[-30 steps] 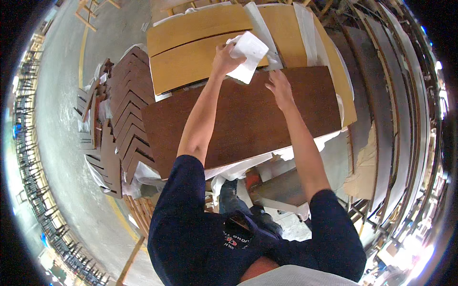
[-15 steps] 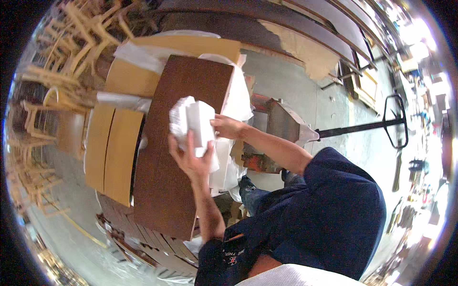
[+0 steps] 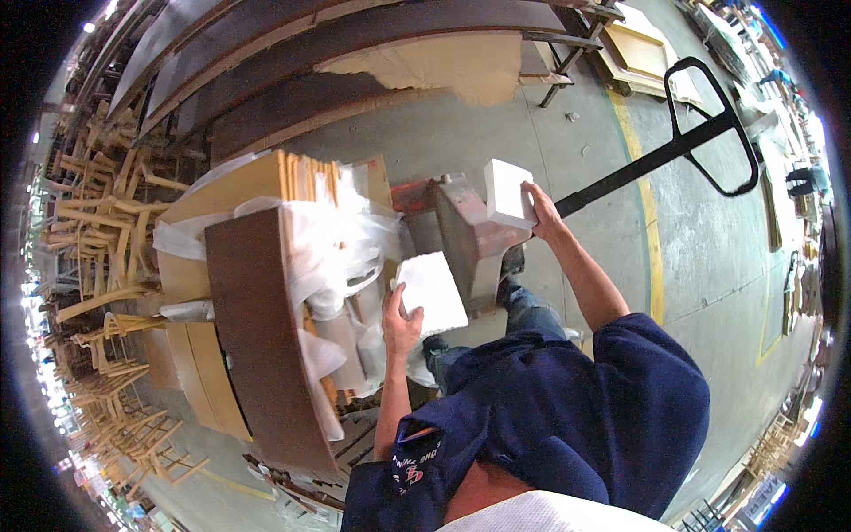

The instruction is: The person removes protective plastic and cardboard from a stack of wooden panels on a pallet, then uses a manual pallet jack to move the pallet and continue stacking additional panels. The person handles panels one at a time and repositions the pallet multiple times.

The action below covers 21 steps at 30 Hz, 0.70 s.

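My left hand [image 3: 402, 324] is closed on the edge of a flat white foam-like block [image 3: 434, 293], thumb on the near side. Farther right and higher, my right hand [image 3: 545, 211] grips a second white block [image 3: 507, 191], boxier in shape, by its right side. The two blocks are apart. Left of my left hand stands a stack with a dark brown panel [image 3: 257, 346] on top. Crumpled white foam wrap [image 3: 332, 257] bulges out along the stack's right side. What exactly the white blocks are made of, I cannot tell.
Beyond my feet stands a worn pallet jack [image 3: 474, 235], its black handle [image 3: 643, 168] reaching to the upper right. Wooden chair frames [image 3: 115, 230] pile up at the left. Long dark boards on a rack [image 3: 381, 40] span the back. A yellow line [image 3: 651, 230] crosses the floor.
Both hands have moved right, off the brown panel. The white pieces, held together before, are now apart, one in each hand. My view has turned to the right.
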Each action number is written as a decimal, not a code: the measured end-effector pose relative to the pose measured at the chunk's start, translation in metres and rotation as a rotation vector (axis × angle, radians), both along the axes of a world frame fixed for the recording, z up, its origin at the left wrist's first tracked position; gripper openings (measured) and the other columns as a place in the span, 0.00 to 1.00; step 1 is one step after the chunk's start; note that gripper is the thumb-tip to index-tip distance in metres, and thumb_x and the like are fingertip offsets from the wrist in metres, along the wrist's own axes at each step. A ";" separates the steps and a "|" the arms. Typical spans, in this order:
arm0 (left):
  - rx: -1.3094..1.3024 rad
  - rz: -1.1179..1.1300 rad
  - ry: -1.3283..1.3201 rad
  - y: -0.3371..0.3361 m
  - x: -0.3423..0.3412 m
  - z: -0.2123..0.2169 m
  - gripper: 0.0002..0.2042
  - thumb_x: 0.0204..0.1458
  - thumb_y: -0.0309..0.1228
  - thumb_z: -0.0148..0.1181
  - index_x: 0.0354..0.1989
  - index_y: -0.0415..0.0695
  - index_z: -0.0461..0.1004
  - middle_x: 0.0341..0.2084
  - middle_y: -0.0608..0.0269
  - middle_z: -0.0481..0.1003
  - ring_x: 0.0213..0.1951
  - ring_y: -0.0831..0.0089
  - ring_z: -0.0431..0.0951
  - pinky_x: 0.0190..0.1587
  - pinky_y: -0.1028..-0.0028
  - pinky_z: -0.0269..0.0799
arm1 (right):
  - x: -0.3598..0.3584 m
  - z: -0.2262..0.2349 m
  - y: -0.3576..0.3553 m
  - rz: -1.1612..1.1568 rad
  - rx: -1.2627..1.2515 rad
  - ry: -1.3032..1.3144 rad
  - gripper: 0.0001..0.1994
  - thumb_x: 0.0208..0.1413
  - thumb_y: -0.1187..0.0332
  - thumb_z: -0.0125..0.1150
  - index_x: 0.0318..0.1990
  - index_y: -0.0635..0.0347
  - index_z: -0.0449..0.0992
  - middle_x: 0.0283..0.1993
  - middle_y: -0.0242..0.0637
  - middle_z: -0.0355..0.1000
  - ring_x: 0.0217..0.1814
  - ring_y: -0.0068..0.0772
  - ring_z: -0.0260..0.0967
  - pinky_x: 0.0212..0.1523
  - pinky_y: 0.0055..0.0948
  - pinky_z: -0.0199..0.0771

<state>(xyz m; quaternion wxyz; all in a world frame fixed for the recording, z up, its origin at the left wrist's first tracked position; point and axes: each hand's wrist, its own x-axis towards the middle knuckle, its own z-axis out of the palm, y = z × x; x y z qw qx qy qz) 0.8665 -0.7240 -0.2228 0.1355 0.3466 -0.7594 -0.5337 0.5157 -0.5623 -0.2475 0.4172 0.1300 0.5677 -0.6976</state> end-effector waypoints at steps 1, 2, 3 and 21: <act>-0.030 -0.020 -0.104 0.016 -0.022 -0.004 0.29 0.41 0.21 0.57 0.57 0.35 0.62 0.53 0.48 0.65 0.52 0.59 0.68 0.52 0.67 0.65 | -0.021 -0.005 0.020 -0.012 -0.028 0.033 0.17 0.55 0.62 0.51 0.50 0.57 0.65 0.45 0.36 0.68 0.46 0.36 0.70 0.44 0.40 0.74; 0.105 0.024 0.016 0.033 -0.050 -0.010 0.31 0.41 0.20 0.57 0.59 0.36 0.60 0.54 0.49 0.63 0.54 0.60 0.67 0.54 0.68 0.63 | -0.043 -0.008 0.037 -0.034 -0.035 0.073 0.17 0.54 0.64 0.51 0.51 0.57 0.65 0.46 0.37 0.67 0.48 0.36 0.69 0.46 0.41 0.74; 0.265 0.070 0.054 0.053 -0.070 -0.009 0.33 0.41 0.20 0.56 0.61 0.37 0.57 0.56 0.51 0.62 0.56 0.61 0.65 0.57 0.68 0.60 | -0.058 -0.009 0.062 0.029 -0.196 0.123 0.22 0.52 0.69 0.50 0.56 0.58 0.62 0.50 0.37 0.66 0.52 0.35 0.67 0.50 0.39 0.72; 0.515 0.361 0.031 0.114 -0.178 -0.012 0.20 0.51 0.33 0.56 0.52 0.39 0.69 0.37 0.64 0.74 0.32 0.77 0.72 0.31 0.77 0.70 | -0.201 0.017 0.200 0.013 -0.149 0.221 0.19 0.55 0.58 0.51 0.53 0.52 0.69 0.46 0.29 0.70 0.43 0.25 0.67 0.38 0.31 0.68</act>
